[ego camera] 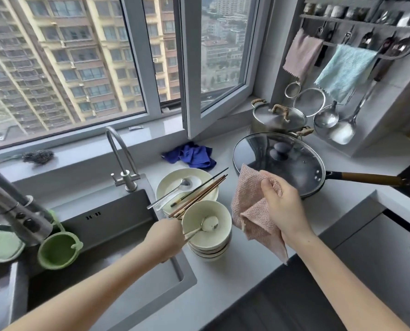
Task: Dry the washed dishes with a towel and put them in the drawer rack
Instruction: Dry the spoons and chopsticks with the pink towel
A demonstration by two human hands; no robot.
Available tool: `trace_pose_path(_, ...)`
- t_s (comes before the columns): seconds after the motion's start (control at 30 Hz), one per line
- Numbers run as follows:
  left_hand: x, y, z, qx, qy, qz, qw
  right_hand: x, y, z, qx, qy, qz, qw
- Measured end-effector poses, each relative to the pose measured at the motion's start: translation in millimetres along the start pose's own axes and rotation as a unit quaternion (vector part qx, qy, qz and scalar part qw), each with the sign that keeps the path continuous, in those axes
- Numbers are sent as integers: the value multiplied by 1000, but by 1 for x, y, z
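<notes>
We see a stack of cream ceramic bowls (207, 235) upright on the table, with a steel spoon (205, 225) lying in the top one, its handle pointing to 8 o'clock. At the stack's 11 o'clock sit cream plates (187, 187) carrying a second metal spoon (173, 192) and dark and brown chopsticks (200, 193) laid diagonally. At 3 o'clock hangs a pink waffle-weave towel (251, 211), gripped and crumpled.

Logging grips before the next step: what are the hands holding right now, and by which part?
The right hand grips the pink towel, bunched near its upper edge. The left hand is at the handle end of the spoon in the top bowl; whether it is gripped cannot be told.
</notes>
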State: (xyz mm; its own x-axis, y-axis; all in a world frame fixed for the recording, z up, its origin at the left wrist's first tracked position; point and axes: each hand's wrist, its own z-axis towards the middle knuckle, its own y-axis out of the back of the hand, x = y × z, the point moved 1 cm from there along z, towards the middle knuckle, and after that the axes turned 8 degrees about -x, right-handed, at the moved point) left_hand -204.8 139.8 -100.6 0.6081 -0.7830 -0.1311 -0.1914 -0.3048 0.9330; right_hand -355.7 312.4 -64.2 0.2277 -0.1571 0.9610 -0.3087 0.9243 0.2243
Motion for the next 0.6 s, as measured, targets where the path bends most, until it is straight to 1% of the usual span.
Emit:
trace_pose_path(0.07,-3,2,0,-49,-11,38,998,1,-1,1,2,3,5,1000)
trace_pose_path(0.17,-5,16,-3,-96,5,8,995,3,-1,3,1,-7,27,1000)
trace_pose_path(0.23,-2,31,-6,-114,33,-80,990,7,2,4,-15,-11,52,998)
trace_pose_path(0.3,1,44,-9,-95,48,-223,969,14,2,3,-25,-4,75,997)
trace_pose_path(0.33,0,49,-13,-75,53,-292,952,19,-2,1,-12,5,81,997)
trace_pose_path(0.4,-5,57,-22,-42,58,-398,915,23,-21,-4,52,24,61,997)
trace_pose_path(0.43,-10,59,-26,-40,55,-430,900,22,-34,-6,82,43,14,996)
trace_pose_path(0.47,-13,61,-29,-48,51,-447,892,18,-47,-7,97,90,-52,990)
trace_pose_path(0.5,-17,63,-31,-63,47,-455,887,15,-58,-6,92,138,-101,981)
trace_pose_path(0.53,-18,63,-33,-80,46,-459,883,14,-67,-2,76,167,-110,977)
trace_pose_path(0.6,-18,60,-36,-107,53,-471,874,17,-75,6,61,150,-58,985)
